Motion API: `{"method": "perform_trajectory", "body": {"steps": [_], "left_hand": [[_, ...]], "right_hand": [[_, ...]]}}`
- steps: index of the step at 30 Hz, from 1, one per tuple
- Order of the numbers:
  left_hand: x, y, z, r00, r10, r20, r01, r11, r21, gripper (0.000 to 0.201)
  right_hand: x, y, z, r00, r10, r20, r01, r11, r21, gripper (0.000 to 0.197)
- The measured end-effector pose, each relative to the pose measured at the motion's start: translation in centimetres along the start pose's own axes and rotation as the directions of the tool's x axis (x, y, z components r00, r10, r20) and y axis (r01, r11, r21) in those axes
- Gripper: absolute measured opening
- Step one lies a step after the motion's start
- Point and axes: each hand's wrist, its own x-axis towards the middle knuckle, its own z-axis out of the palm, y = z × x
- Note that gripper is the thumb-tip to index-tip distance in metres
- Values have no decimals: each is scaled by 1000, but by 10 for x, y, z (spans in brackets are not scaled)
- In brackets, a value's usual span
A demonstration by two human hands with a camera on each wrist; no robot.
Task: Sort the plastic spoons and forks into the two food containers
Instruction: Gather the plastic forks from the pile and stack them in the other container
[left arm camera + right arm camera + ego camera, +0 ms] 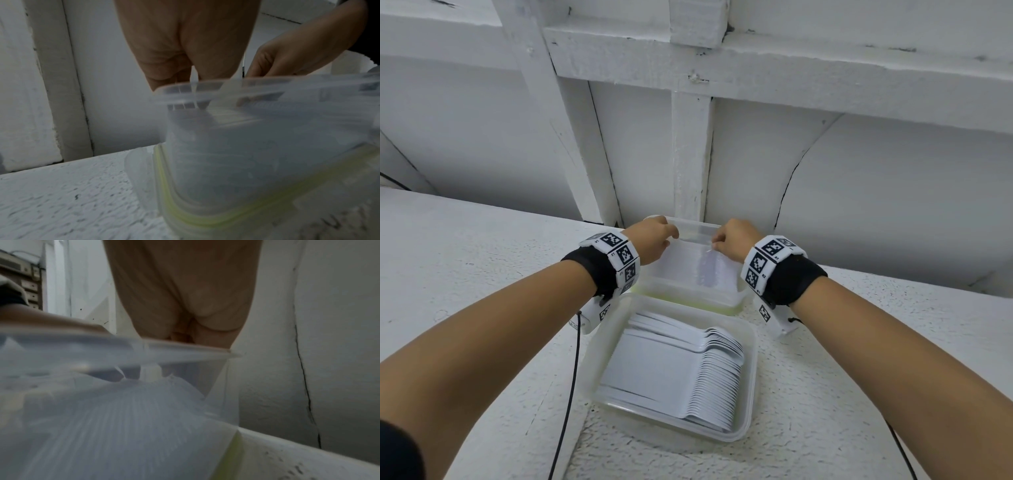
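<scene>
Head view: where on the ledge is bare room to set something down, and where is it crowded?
Bare ledge lies left of both containers, and more right of them, under the right forearm. The middle is crowded: the near container of spoons sits against the far container, which the left hand and right hand grip.

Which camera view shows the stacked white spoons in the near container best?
The head view: the white spoons lie in a neat row in the near container, all unobstructed. The left wrist and right wrist views do not show them; they show only the far container, blurred, with both hands at its rim.
</scene>
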Motion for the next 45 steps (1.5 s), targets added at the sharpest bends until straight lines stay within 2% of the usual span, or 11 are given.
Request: {"method": "perform_trajectory", "body": {"steps": [5,21,27,31,35,40,43,45], "left_hand": [[2,0,-1,1000,-7,-3,7,1000,17,36],[3,5,-7,998,-41,-38,41,999,-7,30],[-4,3,-12,999,-49,7,49,999,-14,35],[-26,4,-33,1000,-7,-15,6,998,-59,36],[-65,8,-54,998,-37,-50,28,985,-169,33],[-122,13,-46,989,-140,55,146,983,-115,36],[-148,15,-24,962,-248,113,257,964,-74,44],[-161,16,-8,938,-317,142,335,934,-123,46]], "right_hand": [[1,-1,6,997,18,-71,-17,1000,16,22],[1,2,8,997,-51,-56,47,996,-70,26],[-8,-2,0,996,-72,-48,67,993,-101,28],[-36,-1,-23,970,-158,-183,159,987,-7,27],[-82,6,-39,946,-193,-259,222,971,86,23],[-157,20,-16,975,-133,-177,169,964,204,24],[-190,26,16,997,4,-82,20,958,284,40],[-206,25,38,997,72,-2,-65,923,380,51]]}}
